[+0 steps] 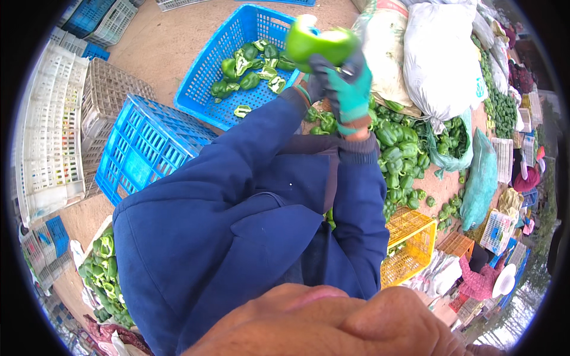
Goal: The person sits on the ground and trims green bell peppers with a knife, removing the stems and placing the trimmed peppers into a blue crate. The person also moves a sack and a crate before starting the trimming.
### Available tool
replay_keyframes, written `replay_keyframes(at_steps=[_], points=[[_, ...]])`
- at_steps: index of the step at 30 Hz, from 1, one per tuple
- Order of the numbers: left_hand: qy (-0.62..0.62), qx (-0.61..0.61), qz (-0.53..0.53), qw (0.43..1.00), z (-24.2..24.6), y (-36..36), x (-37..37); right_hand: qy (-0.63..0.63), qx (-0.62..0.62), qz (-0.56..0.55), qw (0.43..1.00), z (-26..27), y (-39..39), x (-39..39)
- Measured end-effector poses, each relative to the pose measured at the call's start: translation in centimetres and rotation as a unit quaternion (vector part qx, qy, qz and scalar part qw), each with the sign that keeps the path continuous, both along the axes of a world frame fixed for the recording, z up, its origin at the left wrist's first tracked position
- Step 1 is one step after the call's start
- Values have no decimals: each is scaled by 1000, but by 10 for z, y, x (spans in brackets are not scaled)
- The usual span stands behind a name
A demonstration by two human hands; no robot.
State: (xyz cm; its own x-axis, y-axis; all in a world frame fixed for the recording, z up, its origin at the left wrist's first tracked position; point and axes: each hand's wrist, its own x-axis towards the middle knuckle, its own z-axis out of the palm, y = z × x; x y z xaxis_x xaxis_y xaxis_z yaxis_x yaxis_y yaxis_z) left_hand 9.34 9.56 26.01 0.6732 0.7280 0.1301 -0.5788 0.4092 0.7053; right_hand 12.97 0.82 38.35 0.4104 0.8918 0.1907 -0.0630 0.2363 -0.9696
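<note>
A large green bell pepper (321, 46), opened at the top with pale flesh showing, is held up in front of me, blurred by motion. My left hand (314, 81), in a dark-coated glove, closes around its lower side and is partly hidden. Against the pepper's underside and right side is my right hand (350, 91), in a teal glove with dark-coated fingers. A small shiny spot shows by the right fingers; what it is cannot be told. Just left of the hands, a blue plastic crate (200, 80) holds cut green pepper pieces (250, 81).
Whole green peppers (401, 151) are heaped on the right, beside filled white sacks (438, 58) and a green mesh sack (480, 182). A yellow crate (414, 249) lies near my right elbow. Crates (53, 133) stand at left. A person in a white hat (483, 280) is at lower right.
</note>
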Motion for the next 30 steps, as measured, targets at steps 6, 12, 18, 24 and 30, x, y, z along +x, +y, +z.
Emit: replay_keyframes(at_steps=[6, 12, 18, 24, 30], points=[[-49, -125, -154, 979, 29, -8, 0, -208, -64, -37, 975, 6, -2, 75], [146, 288, -109, 940, 36, -23, 6, -119, -234, 21, 965, -28, -54, 105], [247, 572, -58, 780, 21, -41, 21, -370, -104, -144, 912, -45, -80, 96], [108, 771, 201, 594, 9, -38, 29, -554, -216, -253, 763, -58, -140, 112], [402, 330, 193, 832, -25, 93, 3, -265, -256, -519, 771, -56, -382, 169]])
